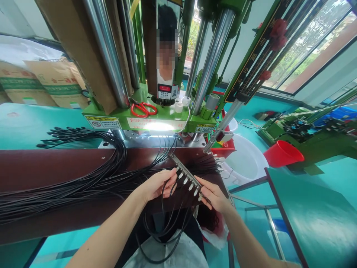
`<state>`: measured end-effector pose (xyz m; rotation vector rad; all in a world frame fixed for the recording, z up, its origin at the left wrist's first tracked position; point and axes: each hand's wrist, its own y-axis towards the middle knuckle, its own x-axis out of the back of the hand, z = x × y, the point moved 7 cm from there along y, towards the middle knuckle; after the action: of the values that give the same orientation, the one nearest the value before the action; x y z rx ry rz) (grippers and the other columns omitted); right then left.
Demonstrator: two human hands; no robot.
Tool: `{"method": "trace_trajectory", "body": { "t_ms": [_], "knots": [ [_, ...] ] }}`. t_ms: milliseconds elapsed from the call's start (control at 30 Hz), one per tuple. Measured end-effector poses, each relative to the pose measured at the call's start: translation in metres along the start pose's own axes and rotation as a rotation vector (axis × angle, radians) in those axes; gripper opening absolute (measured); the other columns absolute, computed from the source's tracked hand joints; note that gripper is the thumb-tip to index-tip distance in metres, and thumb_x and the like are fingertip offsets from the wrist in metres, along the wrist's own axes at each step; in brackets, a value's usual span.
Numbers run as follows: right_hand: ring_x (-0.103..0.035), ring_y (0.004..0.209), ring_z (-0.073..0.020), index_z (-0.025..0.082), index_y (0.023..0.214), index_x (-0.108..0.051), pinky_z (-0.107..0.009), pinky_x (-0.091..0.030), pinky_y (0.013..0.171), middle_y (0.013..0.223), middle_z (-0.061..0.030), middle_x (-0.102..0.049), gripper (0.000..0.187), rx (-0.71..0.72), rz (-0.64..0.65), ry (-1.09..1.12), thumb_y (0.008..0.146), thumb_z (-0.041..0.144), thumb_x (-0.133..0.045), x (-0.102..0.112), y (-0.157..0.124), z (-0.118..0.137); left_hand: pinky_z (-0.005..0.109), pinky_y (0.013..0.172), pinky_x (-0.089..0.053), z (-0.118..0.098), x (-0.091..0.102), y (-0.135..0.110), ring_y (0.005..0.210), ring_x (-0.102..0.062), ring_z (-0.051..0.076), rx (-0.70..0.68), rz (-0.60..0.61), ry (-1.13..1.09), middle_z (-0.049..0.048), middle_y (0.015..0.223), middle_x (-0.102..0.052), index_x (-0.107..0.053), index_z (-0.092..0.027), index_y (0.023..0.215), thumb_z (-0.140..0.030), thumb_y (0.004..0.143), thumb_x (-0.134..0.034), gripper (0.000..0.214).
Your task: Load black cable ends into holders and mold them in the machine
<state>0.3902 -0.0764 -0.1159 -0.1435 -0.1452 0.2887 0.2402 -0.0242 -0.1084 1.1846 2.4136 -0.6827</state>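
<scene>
forearms (111, 227), bare, slant in from the bottom corners over a pale garment (167, 257), wrists slightly bent so both hands meet in front of the body. loops of black cable (162, 199) hang over the lap.

the right hand (214, 195), fingers pointing forward and left, pinches the lower end of a slim metal bar (186, 170) between thumb and fingers. the left hand (158, 184) has its thumb and fingertips pressed together toward the bar's upper end, by the first plug, the other fingers curled below around some cable.

the bar is held up above the near part of the bench. its long axis runs aslant, the upper-left end aimed toward the machine, the lower-right end in the right hand. small metal plugs (191, 187) stick out along its near side, pointing down and left toward the body.

to the right is a green-topped table (315, 201). a thick bundle of black wires (83, 186) sprawls along the dark brown bench (55, 163). behind the bench rises a green machine (122, 115), red-handled scissors (142, 105) on its ledge. a white tub (245, 160) and a red bucket (283, 153) stand off to its right. farther off are paper sacks (58, 80) at left and a window (312, 44) at right.
</scene>
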Motion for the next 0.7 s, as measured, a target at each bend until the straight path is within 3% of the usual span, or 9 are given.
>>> {"method": "trace_trajectory", "body": {
  "t_ms": [200,367,533,700],
  "knots": [
    [-0.032,0.036,-0.0038,0.016,0.132,-0.037,-0.016,-0.025,0.034,0.045,0.0088,-0.034,0.05,0.032,0.056,-0.132,0.087,0.039,-0.04,-0.008,0.0,0.014,0.019,0.036,-0.01,-0.002,0.01,-0.004,0.031,-0.022,0.003,-0.084,-0.171,0.073,-0.0074,0.037,-0.026,-0.031,-0.018,0.046,-0.051,0.076,-0.046,0.047],
    [-0.032,0.035,-0.0035,0.014,0.131,-0.038,-0.016,-0.024,0.033,0.048,0.0083,-0.036,0.051,0.003,0.073,-0.089,0.087,0.04,-0.04,-0.009,0.004,0.02,0.018,0.036,-0.01,-0.003,0.014,0.0,0.034,-0.018,0.004,-0.084,-0.26,0.171,-0.0084,0.035,-0.026,-0.031,-0.019,0.051,-0.054,0.077,-0.041,0.045],
    [-0.031,0.033,-0.0015,0.018,0.124,-0.042,-0.015,-0.023,0.031,0.055,0.0075,-0.043,0.043,-0.081,0.109,-0.052,0.084,0.033,-0.046,-0.002,0.006,0.023,0.02,0.038,-0.023,-0.011,0.023,-0.007,0.033,-0.034,0.008,-0.006,-0.39,0.669,-0.005,0.037,-0.043,-0.045,-0.019,0.062,-0.055,0.077,-0.036,0.041],
    [-0.034,0.032,-0.0021,0.018,0.106,-0.049,-0.014,-0.022,0.031,0.05,0.0094,-0.045,0.029,-0.227,0.187,-0.251,0.078,0.025,-0.052,0.024,0.015,0.037,0.022,0.052,-0.032,-0.032,0.02,-0.034,0.048,-0.05,0.013,-0.17,-0.464,1.03,-0.005,0.044,-0.053,-0.059,-0.022,0.086,-0.041,0.076,-0.047,0.025]
  ]
}}
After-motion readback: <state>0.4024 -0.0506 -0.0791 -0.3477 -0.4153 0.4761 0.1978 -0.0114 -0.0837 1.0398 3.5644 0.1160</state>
